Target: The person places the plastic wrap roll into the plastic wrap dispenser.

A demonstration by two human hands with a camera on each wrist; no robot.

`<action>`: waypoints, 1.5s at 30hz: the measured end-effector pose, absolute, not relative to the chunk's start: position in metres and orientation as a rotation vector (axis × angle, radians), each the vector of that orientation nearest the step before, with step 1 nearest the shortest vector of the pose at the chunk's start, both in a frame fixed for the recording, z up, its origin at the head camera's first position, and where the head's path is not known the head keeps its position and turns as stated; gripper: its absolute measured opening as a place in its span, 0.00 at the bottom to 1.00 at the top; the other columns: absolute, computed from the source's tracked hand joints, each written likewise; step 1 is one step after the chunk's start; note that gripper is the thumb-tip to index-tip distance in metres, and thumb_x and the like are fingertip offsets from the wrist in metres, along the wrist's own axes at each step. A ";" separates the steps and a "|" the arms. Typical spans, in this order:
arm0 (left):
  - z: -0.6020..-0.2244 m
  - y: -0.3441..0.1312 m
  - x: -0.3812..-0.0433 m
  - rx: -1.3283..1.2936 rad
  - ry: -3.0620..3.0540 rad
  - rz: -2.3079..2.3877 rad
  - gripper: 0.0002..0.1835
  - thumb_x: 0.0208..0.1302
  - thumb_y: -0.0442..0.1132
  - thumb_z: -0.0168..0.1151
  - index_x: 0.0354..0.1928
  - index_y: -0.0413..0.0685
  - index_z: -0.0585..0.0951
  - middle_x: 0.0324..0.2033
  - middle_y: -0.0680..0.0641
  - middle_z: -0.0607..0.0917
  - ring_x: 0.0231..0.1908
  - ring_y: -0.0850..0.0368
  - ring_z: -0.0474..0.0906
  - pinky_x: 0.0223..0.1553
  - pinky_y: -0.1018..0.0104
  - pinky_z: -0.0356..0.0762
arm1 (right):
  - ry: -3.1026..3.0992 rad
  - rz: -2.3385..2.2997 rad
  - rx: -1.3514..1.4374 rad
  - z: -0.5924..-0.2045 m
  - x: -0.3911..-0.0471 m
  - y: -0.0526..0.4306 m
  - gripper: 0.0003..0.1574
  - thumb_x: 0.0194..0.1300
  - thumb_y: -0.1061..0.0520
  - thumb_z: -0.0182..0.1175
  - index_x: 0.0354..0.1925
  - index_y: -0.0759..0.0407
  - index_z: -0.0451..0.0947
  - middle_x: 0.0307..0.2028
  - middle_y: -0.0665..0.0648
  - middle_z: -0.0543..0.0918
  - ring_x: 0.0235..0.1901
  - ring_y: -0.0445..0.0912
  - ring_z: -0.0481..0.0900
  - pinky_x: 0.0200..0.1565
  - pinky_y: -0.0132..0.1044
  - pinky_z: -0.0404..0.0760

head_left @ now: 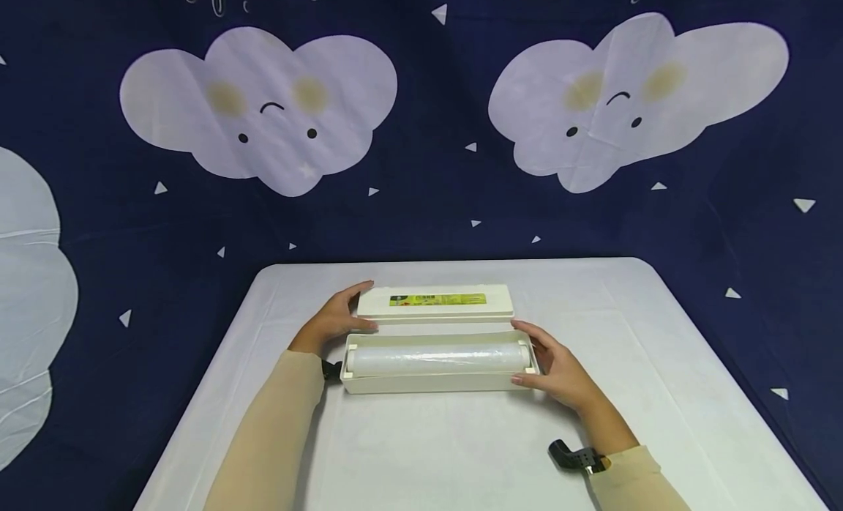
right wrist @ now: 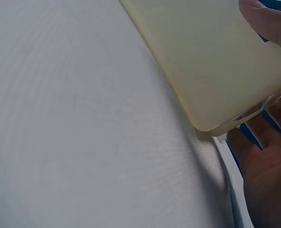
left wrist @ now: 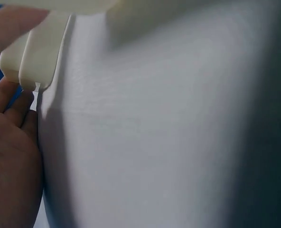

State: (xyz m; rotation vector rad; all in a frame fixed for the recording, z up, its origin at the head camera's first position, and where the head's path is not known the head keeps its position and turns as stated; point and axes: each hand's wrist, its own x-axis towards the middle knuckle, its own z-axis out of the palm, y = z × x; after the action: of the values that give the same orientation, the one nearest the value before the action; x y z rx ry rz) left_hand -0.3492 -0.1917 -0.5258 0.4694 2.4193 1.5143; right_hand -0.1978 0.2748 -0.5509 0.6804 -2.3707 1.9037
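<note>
A long cream dispenser box (head_left: pixel 421 383) lies crosswise on the white-covered table, its inside facing up. Within it rests a roll of clear plastic wrap (head_left: pixel 437 359). My right hand (head_left: pixel 560 372) holds the box's right end, thumb (right wrist: pixel 268 21) on the near wall and fingers round the far side. Just behind the box is its cream lid (head_left: pixel 435 313), label side up. At the lid's left end my left hand (head_left: pixel 332 321) grips it, with the thumb at the near edge and fingers at the far edge. The left wrist view catches the lid's end (left wrist: pixel 41 57) beside the palm.
A yellow-green label (head_left: pixel 437 299) marks the lid's top. Dark wrist mounts (head_left: pixel 573 456) sit on both forearms. Behind the table (head_left: pixel 474 452) hangs a dark blue cloth (head_left: pixel 435 203) printed with clouds and small triangles.
</note>
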 end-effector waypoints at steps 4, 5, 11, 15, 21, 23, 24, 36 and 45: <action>-0.529 -0.192 -0.349 0.474 2.450 1.508 0.60 0.44 0.34 0.89 0.80 0.41 0.64 0.77 0.39 0.66 0.77 0.41 0.58 0.77 0.48 0.53 | -2.368 1.909 0.685 -0.551 -0.198 0.274 0.63 0.52 0.68 0.82 0.79 0.61 0.62 0.77 0.65 0.62 0.76 0.64 0.57 0.70 0.28 0.62; -0.529 -0.192 -0.348 0.473 2.456 1.507 0.60 0.44 0.34 0.89 0.80 0.41 0.65 0.77 0.39 0.66 0.77 0.42 0.58 0.77 0.48 0.53 | -2.365 1.909 0.687 -0.552 -0.198 0.274 0.63 0.52 0.68 0.82 0.79 0.61 0.61 0.78 0.65 0.62 0.76 0.64 0.56 0.70 0.27 0.62; -0.528 -0.190 -0.346 0.446 2.488 1.524 0.58 0.43 0.36 0.90 0.78 0.42 0.69 0.75 0.40 0.69 0.77 0.43 0.58 0.77 0.49 0.53 | -2.361 1.922 0.687 -0.551 -0.199 0.274 0.63 0.52 0.69 0.82 0.80 0.60 0.62 0.78 0.64 0.62 0.76 0.64 0.57 0.70 0.28 0.62; -0.530 -0.190 -0.346 0.451 2.498 1.558 0.57 0.42 0.34 0.90 0.77 0.42 0.70 0.75 0.39 0.69 0.77 0.42 0.59 0.77 0.49 0.53 | -2.370 1.915 0.674 -0.550 -0.199 0.275 0.63 0.52 0.69 0.82 0.80 0.59 0.62 0.78 0.63 0.62 0.76 0.63 0.58 0.70 0.28 0.62; -0.531 -0.191 -0.345 0.467 2.462 1.644 0.57 0.41 0.28 0.89 0.77 0.40 0.69 0.74 0.37 0.70 0.74 0.39 0.63 0.76 0.48 0.56 | -2.377 1.907 0.658 -0.550 -0.198 0.274 0.63 0.51 0.67 0.83 0.79 0.58 0.63 0.78 0.62 0.62 0.77 0.62 0.57 0.71 0.28 0.61; -0.526 -0.190 -0.342 0.467 2.448 1.661 0.58 0.41 0.27 0.88 0.78 0.40 0.69 0.73 0.36 0.71 0.72 0.39 0.66 0.75 0.48 0.58 | -2.381 1.907 0.653 -0.550 -0.198 0.274 0.63 0.51 0.67 0.83 0.79 0.58 0.63 0.78 0.61 0.61 0.78 0.61 0.55 0.71 0.28 0.60; -0.526 -0.190 -0.341 0.470 2.441 1.670 0.58 0.41 0.27 0.88 0.78 0.41 0.68 0.73 0.37 0.71 0.72 0.39 0.67 0.74 0.48 0.60 | -2.381 1.910 0.654 -0.550 -0.198 0.274 0.63 0.51 0.67 0.83 0.80 0.58 0.63 0.78 0.61 0.61 0.78 0.60 0.55 0.71 0.28 0.59; -0.532 -0.190 -0.343 0.445 2.368 1.759 0.53 0.39 0.26 0.89 0.72 0.38 0.74 0.70 0.40 0.75 0.73 0.45 0.65 0.75 0.53 0.60 | -2.385 1.920 0.636 -0.549 -0.197 0.274 0.62 0.52 0.67 0.83 0.80 0.57 0.63 0.78 0.61 0.62 0.76 0.62 0.58 0.70 0.28 0.63; -0.530 -0.191 -0.342 0.448 2.311 1.851 0.51 0.39 0.24 0.88 0.71 0.39 0.76 0.69 0.40 0.77 0.73 0.44 0.66 0.73 0.53 0.63 | -2.381 1.925 0.638 -0.548 -0.197 0.273 0.63 0.52 0.68 0.82 0.80 0.59 0.62 0.78 0.62 0.62 0.77 0.63 0.57 0.70 0.27 0.62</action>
State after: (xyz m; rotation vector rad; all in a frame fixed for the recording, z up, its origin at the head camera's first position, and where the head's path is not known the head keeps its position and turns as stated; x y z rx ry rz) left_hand -0.3423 -0.1913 -0.5303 0.4484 2.3113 1.8514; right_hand -0.1965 0.2734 -0.5482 0.6383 -2.3809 1.9254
